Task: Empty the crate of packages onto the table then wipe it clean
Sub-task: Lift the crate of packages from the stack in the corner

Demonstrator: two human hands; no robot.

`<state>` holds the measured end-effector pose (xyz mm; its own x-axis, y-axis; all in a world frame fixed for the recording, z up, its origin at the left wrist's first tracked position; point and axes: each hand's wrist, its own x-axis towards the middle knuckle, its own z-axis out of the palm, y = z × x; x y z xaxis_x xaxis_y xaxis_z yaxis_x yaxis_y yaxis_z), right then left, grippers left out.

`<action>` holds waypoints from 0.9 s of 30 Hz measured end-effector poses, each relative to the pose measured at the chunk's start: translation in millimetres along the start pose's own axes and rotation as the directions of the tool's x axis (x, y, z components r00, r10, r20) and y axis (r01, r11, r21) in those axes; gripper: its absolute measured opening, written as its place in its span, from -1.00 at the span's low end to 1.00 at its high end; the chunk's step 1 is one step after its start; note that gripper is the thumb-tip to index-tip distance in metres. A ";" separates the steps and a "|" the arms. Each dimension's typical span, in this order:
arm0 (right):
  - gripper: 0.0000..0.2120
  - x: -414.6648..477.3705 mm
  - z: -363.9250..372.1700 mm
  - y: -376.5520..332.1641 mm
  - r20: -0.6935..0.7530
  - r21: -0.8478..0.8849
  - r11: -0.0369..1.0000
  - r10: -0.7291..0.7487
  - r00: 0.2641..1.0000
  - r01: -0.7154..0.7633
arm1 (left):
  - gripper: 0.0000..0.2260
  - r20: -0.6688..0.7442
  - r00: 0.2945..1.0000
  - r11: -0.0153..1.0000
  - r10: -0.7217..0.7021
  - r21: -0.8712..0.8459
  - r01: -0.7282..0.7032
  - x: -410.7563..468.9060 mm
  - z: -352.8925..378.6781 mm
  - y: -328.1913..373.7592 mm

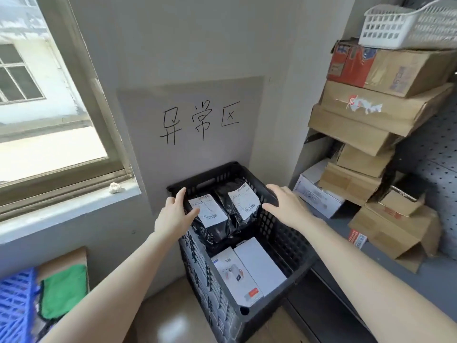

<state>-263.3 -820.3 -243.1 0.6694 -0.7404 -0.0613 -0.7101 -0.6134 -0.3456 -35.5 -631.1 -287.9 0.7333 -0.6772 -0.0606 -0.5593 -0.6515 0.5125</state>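
A black plastic crate (279, 246) stands on the floor against the wall below a hand-written sign. Inside it lie two black poly mailer bags with white labels (210, 214) (243, 201) at the far end and two white boxes (235, 276) (259, 263) at the near end. My left hand (176, 211) reaches over the crate's left rim, fingers spread, thumb touching the left bag's label. My right hand (288, 203) hovers open over the right rim, fingers straight. Neither hand grips anything.
A green cloth (64, 290) lies at lower left beside a blue crate (17, 303). Stacked cardboard boxes (366, 120) and a white basket (408, 23) fill a shelf at right. A window and sill with a crumpled paper ball (115, 188) sit at left.
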 end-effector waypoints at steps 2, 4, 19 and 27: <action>-0.43 18.3 7.0 11.3 0.035 -0.014 1.000 0.007 0.999 -0.006 | -0.35 0.011 0.998 0.998 -0.056 -0.010 0.056 6.8 14.0 0.5; -0.41 36.4 12.7 22.9 0.069 -0.037 0.999 0.006 0.998 -0.003 | -0.33 0.009 0.994 0.994 -0.106 -0.026 0.106 11.5 28.4 2.0; -0.29 134.1 62.7 103.4 0.325 -0.057 0.998 -0.014 0.945 0.034 | -0.30 -0.092 0.891 0.896 -0.444 -0.074 0.438 -0.8 105.2 27.7; -0.39 157.8 79.3 108.8 0.291 -0.025 0.999 0.037 0.956 -0.031 | -0.23 -0.032 0.857 0.856 -0.515 0.029 0.516 0.4 111.3 14.8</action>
<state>-217.6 -982.1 -364.6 0.6771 -0.6507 -0.3436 -0.7359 -0.5966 -0.3203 -86.5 -679.1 -375.7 0.9286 -0.2338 -0.2882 -0.1121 -0.9170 0.3828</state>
